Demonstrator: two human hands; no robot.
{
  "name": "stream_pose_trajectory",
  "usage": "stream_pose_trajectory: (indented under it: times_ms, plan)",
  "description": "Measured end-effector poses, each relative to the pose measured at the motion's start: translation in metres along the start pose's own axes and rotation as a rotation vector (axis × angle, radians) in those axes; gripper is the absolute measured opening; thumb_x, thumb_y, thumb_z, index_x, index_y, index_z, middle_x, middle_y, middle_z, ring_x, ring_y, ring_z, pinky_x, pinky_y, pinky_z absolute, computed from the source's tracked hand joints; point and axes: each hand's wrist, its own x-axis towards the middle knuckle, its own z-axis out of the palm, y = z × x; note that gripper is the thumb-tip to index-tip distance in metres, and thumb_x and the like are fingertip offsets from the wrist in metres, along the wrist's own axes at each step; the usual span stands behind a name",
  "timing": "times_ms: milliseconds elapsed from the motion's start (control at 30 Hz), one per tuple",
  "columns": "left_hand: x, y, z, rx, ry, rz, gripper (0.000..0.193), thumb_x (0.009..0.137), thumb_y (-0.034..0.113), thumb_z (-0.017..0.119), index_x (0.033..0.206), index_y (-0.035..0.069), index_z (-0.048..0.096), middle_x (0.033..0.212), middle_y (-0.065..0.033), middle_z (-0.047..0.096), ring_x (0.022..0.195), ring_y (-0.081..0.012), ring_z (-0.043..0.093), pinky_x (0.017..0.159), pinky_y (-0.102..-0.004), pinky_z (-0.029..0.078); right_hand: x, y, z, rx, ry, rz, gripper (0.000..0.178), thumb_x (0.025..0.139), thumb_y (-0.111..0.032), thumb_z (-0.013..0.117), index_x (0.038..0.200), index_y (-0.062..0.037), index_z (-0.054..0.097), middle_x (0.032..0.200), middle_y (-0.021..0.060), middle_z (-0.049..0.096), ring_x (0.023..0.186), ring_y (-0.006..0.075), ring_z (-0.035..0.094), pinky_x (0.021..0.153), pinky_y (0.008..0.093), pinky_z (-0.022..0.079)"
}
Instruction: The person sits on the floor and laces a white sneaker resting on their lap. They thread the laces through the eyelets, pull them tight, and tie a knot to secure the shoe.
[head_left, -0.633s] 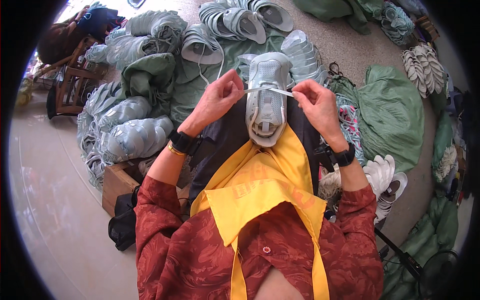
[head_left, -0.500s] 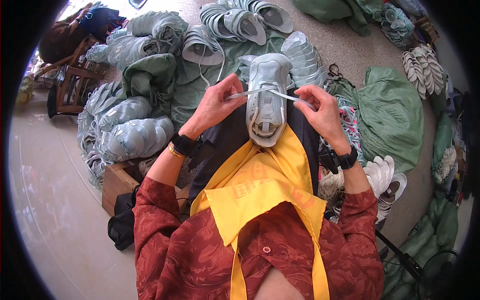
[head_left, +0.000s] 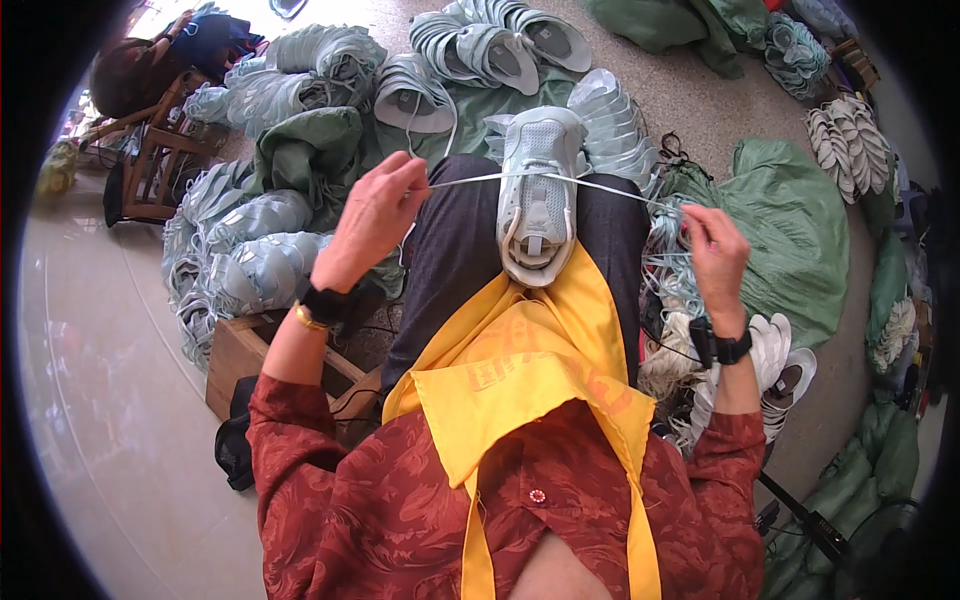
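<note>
A pale grey-blue sneaker [head_left: 540, 140] rests on my lap between my knees, its mesh toe pointing away from me and its opening facing me. A pale shoelace [head_left: 600, 187] runs across it and is stretched out to both sides. My left hand [head_left: 375, 215] pinches one end of the lace, left of the shoe. On the right, the other end is pinched by my right hand [head_left: 718, 255], held farther out and a little lower. A looser cord also lies along the shoe's side, near the opening.
Stacked pale blue shoe uppers [head_left: 270, 255] lie to the left and ahead. A green sack [head_left: 785, 235] sits at the right, near white shoe pieces [head_left: 775, 350] and a bundle of laces [head_left: 670, 250]. A wooden box [head_left: 235, 360] stands by my left leg, a wooden chair [head_left: 160, 165] beyond.
Both hands have moved apart, the left outward to the left, the right outward and lower. The lace between them is now drawn long and straighter across the shoe.
</note>
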Motion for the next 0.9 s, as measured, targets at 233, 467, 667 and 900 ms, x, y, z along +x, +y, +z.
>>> stream_pose_trajectory:
  times_ms: [233,467,667,900]
  plan:
    - [-0.04,-0.029,-0.037,0.112,-0.063,-0.109,0.014,0.084,-0.002,0.068,0.086,0.0,0.055,0.091,-0.0117,0.053,0.09,-0.0294,0.057,0.074,-0.0386,0.049,-0.028,0.067,-0.067,-0.198,0.071,0.169,0.012,0.094,-0.006,0.068,0.104,-0.0031,0.074,0.094,0.0109,0.074,0.079,0.0206,0.071,0.071,0.0316,0.054]
    - [-0.075,-0.101,-0.095,0.409,0.026,-0.192,0.012,0.083,0.002,0.069,0.085,0.001,0.058,0.087,-0.0131,0.055,0.086,-0.0299,0.057,0.076,-0.0388,0.046,-0.085,0.158,-0.109,-0.151,0.114,0.406,0.016,0.098,-0.009,0.066,0.109,-0.0035,0.075,0.092,0.0065,0.075,0.074,0.0113,0.069,0.067,0.0277,0.053]
    - [-0.115,-0.155,-0.165,0.42,0.182,-0.539,0.014,0.088,0.01,0.072,0.092,0.0,0.062,0.077,-0.0139,0.066,0.071,-0.0263,0.065,0.068,-0.0386,0.051,-0.13,0.212,-0.134,-0.195,0.123,0.525,0.018,0.097,-0.01,0.065,0.11,-0.0033,0.076,0.085,0.007,0.075,0.071,0.013,0.07,0.067,0.028,0.054]
    - [-0.179,-0.23,-0.237,0.47,0.307,-0.706,0.018,0.095,0.019,0.07,0.092,0.004,0.062,0.072,-0.004,0.061,0.067,-0.0136,0.056,0.065,-0.0322,0.048,-0.149,0.239,-0.142,-0.186,0.099,0.613,0.017,0.096,-0.007,0.065,0.109,-0.0022,0.076,0.082,0.009,0.074,0.069,0.0141,0.07,0.066,0.0292,0.055]
